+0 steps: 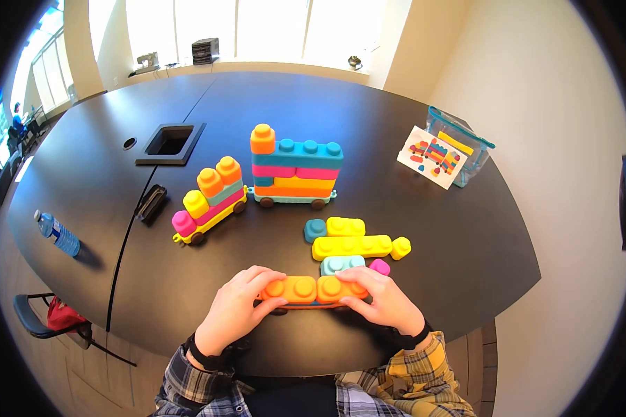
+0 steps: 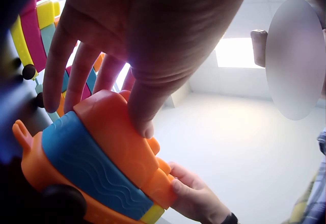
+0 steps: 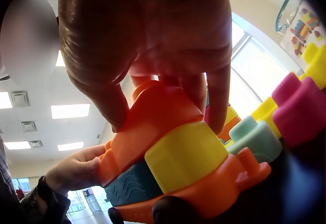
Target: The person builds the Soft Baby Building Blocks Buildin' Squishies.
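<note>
My left hand [image 1: 235, 309] holds the left orange block [image 1: 293, 290] between thumb and fingers, and my right hand [image 1: 391, 304] grips the right orange block [image 1: 332, 290]. Both blocks sit end to end on top of a wheeled car. In the left wrist view a blue block [image 2: 94, 157] with wavy lines lies under the orange one, on the orange wheeled base [image 2: 38, 170]. The right wrist view shows a yellow block [image 3: 186, 155] beside the dark blue block [image 3: 133, 183] in the same layer. Beyond the car are a long yellow block [image 1: 351, 247] and a pale teal block [image 1: 342, 265].
Two built cars, a small yellow-based one [image 1: 219, 210] and a tall one [image 1: 295, 184], stand farther back. A blue block [image 1: 315, 230], a pink piece [image 1: 380, 267], a bottle [image 1: 61, 236], a black case [image 1: 151, 203], a picture card [image 1: 431, 156] and a clear bag [image 1: 474, 161] are around.
</note>
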{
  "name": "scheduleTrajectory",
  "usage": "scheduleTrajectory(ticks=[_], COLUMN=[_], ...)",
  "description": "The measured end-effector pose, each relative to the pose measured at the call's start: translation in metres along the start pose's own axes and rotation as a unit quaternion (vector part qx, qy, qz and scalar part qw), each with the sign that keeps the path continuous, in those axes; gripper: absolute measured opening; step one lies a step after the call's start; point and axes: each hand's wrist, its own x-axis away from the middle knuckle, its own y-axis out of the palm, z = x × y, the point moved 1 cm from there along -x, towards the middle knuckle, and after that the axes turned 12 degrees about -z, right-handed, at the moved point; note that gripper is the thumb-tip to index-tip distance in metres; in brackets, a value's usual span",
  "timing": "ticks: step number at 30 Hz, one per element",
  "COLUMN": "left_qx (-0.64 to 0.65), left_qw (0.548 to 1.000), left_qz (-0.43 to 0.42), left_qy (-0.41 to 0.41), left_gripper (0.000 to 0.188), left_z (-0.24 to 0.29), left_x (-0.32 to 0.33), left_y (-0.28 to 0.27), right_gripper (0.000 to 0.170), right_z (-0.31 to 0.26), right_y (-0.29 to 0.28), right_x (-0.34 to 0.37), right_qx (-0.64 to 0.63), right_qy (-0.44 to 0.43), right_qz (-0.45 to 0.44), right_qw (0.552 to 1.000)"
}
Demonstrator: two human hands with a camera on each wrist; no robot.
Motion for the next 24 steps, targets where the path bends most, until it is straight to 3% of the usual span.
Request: scheduleTrajectory(ticks=[19, 24], left_qx=[0.012, 0.005], left_qw=[1.000, 1.000], left_qz=[0.002, -0.001], left_qy=[-0.017, -0.012], left_gripper=[0.037, 0.038], left_z=[-0.0014, -0.0014], left_x=[0.0020, 0.0020], left_y=[0.0020, 0.0021], right_gripper=[0.045, 0.043], right_z=[-0.0010, -0.0047], right_y=[0.0047, -0.0005], right_x=[0.0016, 0.0007], right_qx=[0.014, 0.039], right_qy=[-0.005, 0.019], right_qz=[0.015, -0.018], right_qw=[1.000, 0.999])
